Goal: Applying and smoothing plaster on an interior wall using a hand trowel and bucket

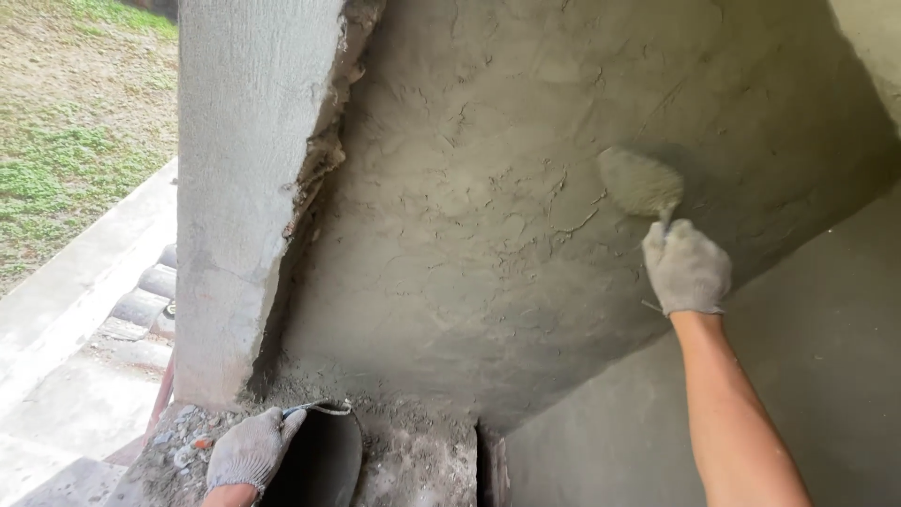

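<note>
Wet plaster under trowel, 2 gloved hands engaged

The grey mortar-coated steel trowel [640, 182] lies flat against the rough wet grey plaster surface [469, 216], gripped by the closed right hand [687, 268]. The left hand [251, 451] is curled over the rim of the dark round bucket [324, 455], below the smooth grey concrete column [249, 169].

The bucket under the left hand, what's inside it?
The bucket's inside shows only dark shadow, so its contents cannot be made out. The gloved left hand covers part of its rim, and mortar crumbs lie on the ledge around it.
</note>
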